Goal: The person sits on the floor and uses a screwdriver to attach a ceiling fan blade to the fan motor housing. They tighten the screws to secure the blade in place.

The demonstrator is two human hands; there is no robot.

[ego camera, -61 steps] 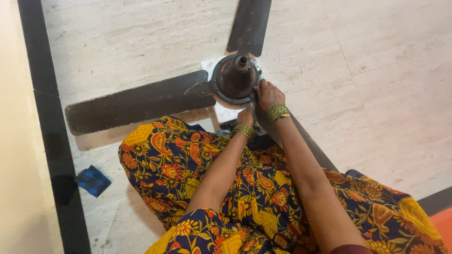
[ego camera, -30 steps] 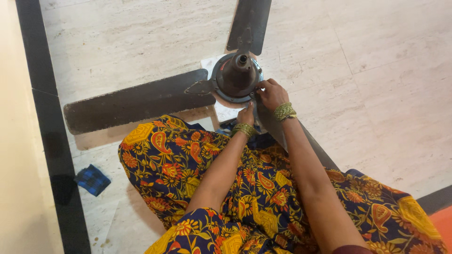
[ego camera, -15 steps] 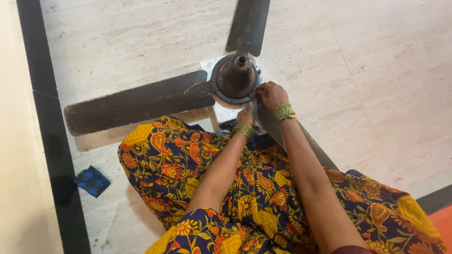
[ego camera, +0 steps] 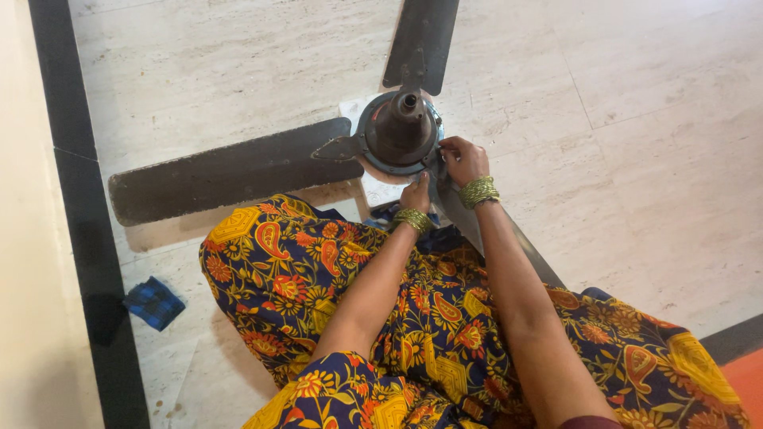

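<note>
I see the right hand (ego camera: 462, 159) pinched on the ceiling fan motor hub (ego camera: 400, 132) rim. Left hand (ego camera: 416, 193) sits just below the hub, grip can't tell. Blue cloth (ego camera: 154, 303) lies well left of the hub.

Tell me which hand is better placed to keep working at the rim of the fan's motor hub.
Probably the right hand: its fingers already rest on the edge of the motor hub, above the near blade. The left hand sits lower, below the hub near the white pad beneath the fan, more suited to steadying.
</note>
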